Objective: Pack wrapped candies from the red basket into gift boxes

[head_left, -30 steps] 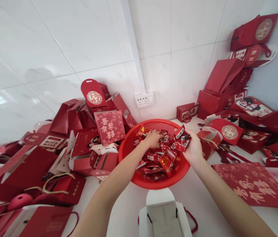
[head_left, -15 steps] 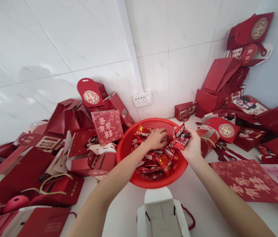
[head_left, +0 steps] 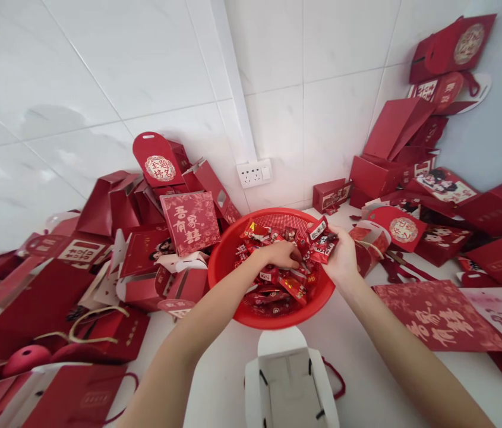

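A round red plastic basket (head_left: 221,279) holds a heap of red-wrapped candies (head_left: 268,294). My left hand (head_left: 281,254) reaches into it, fingers curled down among the wrappers; whatever they grip is hidden. At the basket's right rim my right hand (head_left: 343,257) is closed around several wrapped candies (head_left: 322,245), which stick out between thumb and fingers. Just in front of the basket stands an open white-lined box (head_left: 293,389) with its flaps spread and a dark red cord at its right side. Its visible inside bottom is bare.
Red gift boxes (head_left: 99,205) crowd the table's left side. More boxes (head_left: 378,178) are stacked along the right, with a flat red printed bag (head_left: 440,315) nearer me. Behind the basket, a white socket (head_left: 254,173) sits on the tiled wall (head_left: 272,119).
My left hand has shifted slightly and its fingers have curled in more among the candies. My right hand keeps its candies, tilted a little differently. The whole view has shifted slightly.
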The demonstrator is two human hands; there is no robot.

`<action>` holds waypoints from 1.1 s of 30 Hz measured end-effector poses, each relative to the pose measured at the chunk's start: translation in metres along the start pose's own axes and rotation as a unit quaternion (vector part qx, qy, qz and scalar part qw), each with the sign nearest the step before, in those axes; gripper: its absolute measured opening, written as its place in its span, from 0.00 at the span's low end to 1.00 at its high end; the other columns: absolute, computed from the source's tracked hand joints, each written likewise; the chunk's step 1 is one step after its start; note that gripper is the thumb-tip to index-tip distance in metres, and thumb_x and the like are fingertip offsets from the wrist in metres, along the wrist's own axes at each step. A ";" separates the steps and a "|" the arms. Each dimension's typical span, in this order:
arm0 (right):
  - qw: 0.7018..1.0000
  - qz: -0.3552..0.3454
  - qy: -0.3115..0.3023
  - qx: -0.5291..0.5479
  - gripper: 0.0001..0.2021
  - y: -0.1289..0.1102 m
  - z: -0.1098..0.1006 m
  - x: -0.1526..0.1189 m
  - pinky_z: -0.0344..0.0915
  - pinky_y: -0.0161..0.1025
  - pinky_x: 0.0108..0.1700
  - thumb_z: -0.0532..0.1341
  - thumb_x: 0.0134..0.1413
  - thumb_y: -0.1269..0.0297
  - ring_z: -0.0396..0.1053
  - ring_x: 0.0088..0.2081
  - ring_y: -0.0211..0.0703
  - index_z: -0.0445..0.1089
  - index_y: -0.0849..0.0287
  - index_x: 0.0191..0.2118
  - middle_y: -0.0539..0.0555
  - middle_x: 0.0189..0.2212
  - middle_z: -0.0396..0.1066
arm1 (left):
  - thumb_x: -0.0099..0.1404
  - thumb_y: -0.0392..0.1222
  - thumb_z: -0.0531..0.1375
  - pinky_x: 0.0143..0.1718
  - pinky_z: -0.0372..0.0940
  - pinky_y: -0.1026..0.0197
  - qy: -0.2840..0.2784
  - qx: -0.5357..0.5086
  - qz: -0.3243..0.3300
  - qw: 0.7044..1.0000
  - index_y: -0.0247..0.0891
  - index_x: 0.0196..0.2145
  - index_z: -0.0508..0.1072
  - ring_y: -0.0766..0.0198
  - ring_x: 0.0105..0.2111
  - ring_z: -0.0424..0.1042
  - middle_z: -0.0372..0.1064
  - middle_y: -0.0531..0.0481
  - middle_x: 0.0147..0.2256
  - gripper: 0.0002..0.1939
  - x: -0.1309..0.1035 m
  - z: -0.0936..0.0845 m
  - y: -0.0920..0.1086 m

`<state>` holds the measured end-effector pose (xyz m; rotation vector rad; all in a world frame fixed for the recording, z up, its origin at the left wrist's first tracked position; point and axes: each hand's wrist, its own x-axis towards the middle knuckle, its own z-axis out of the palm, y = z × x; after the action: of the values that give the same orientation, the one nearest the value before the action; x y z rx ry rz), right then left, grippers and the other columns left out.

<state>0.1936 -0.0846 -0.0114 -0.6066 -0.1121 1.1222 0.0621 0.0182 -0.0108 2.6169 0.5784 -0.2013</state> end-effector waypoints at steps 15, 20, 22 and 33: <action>1.000 -0.017 -0.008 -0.013 0.03 0.001 0.003 -0.002 0.74 0.34 0.32 0.66 0.43 0.66 0.75 0.27 0.39 0.72 0.55 0.28 0.46 0.25 0.77 | 0.59 0.42 0.66 0.32 0.62 0.66 -0.042 -0.063 -0.013 0.997 0.36 0.21 0.76 0.66 0.26 0.69 0.73 0.53 0.24 0.11 -0.002 0.004 0.011; 1.000 -0.015 -0.011 -0.003 0.03 0.000 0.007 -0.007 0.72 0.32 0.27 0.65 0.44 0.68 0.74 0.26 0.38 0.71 0.57 0.28 0.47 0.24 0.76 | 0.50 0.36 0.71 0.31 0.63 0.67 -0.064 -0.054 -0.040 0.996 0.35 0.35 0.79 0.64 0.30 0.71 0.76 0.52 0.31 0.12 0.001 0.006 0.012; 1.000 -0.004 -0.008 0.002 0.03 -0.001 0.009 -0.009 0.72 0.32 0.27 0.65 0.45 0.68 0.74 0.25 0.38 0.71 0.58 0.29 0.47 0.24 0.76 | 0.50 0.35 0.71 0.32 0.64 0.66 -0.073 -0.044 -0.050 0.995 0.34 0.38 0.80 0.64 0.31 0.72 0.77 0.50 0.34 0.16 0.001 0.005 0.013; 1.000 -0.019 -0.016 -0.013 0.04 0.000 0.009 -0.008 0.73 0.34 0.30 0.66 0.42 0.69 0.74 0.24 0.37 0.70 0.56 0.27 0.44 0.23 0.75 | 0.54 0.32 0.66 0.30 0.60 0.64 -0.061 0.013 -0.064 0.996 0.35 0.28 0.80 0.64 0.25 0.68 0.74 0.52 0.24 0.02 -0.012 -0.010 0.033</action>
<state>0.1864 -0.0875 -0.0025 -0.6067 -0.1656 1.0948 0.0658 -0.0088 0.0144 2.5726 0.7060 -0.4084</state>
